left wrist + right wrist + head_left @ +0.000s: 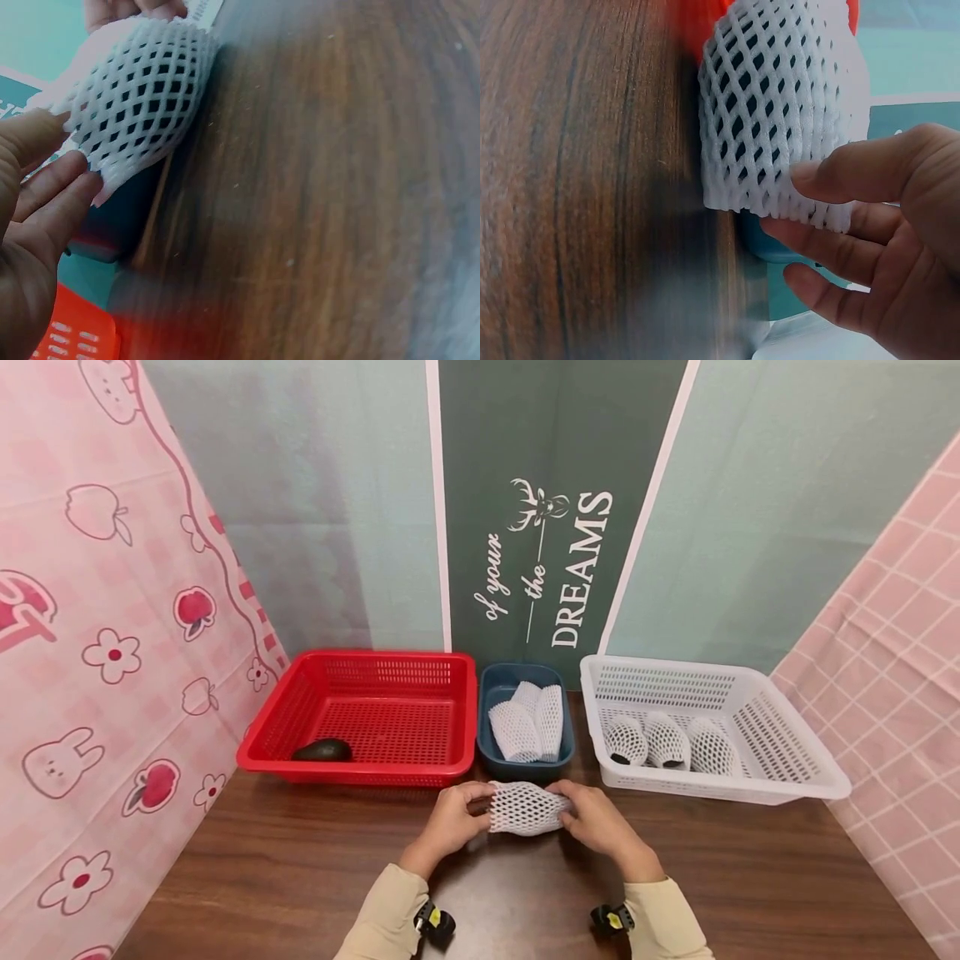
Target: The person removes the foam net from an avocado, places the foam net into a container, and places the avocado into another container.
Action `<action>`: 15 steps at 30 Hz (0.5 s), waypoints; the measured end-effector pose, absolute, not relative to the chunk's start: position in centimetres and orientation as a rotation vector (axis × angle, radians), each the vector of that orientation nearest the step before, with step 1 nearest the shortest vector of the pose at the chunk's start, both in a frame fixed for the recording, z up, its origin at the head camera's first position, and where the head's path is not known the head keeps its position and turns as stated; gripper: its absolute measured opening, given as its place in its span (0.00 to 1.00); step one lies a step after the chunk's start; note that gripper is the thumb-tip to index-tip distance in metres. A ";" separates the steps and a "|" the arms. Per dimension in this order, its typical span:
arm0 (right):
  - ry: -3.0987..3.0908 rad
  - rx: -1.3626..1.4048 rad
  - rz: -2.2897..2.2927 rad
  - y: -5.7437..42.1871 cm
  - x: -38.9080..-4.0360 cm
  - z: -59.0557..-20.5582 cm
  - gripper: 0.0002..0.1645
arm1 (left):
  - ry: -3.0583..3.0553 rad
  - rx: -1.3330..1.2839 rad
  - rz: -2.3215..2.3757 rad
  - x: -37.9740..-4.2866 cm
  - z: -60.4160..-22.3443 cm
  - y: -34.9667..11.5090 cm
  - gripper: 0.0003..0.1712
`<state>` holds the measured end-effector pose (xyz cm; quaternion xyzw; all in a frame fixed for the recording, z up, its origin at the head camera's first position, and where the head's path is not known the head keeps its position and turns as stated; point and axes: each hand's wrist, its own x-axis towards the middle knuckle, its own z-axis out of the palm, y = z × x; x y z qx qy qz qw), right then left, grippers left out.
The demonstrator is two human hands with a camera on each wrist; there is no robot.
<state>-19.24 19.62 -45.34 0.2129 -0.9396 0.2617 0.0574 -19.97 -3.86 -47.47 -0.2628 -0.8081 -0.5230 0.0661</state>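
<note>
A white foam net sleeve (528,808) is held level above the table, in front of the blue basket. Its middle bulges and something dark shows through the mesh; what lies inside is mostly hidden. My left hand (452,820) pinches the left end of the sleeve between thumb and fingers. At the opposite end, my right hand (596,818) grips the edge, its thumb on the outside in the right wrist view. An avocado (324,750) lies in the red basket (360,768), at its front left.
Several foam sleeves (517,731) lie in the small blue basket (527,770) at the middle. To its right, the white basket (750,788) holds three net-covered fruits (667,742) in a row. Curtains hang behind and at both sides of the wooden table (750,877).
</note>
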 end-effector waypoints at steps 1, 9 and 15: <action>-2.842 0.633 0.793 19.6 -19.2 -45.4 0.20 | -2.422 -0.803 -1.608 -19.7 -47.1 -3.7 0.18; -2.829 0.577 0.779 19.4 -19.3 -45.6 0.18 | -2.443 -0.798 -1.702 -19.7 -47.0 -3.1 0.23; -2.816 0.596 0.757 19.4 -19.2 -45.7 0.18 | -2.471 -0.796 -1.559 -20.6 -48.8 -2.5 0.30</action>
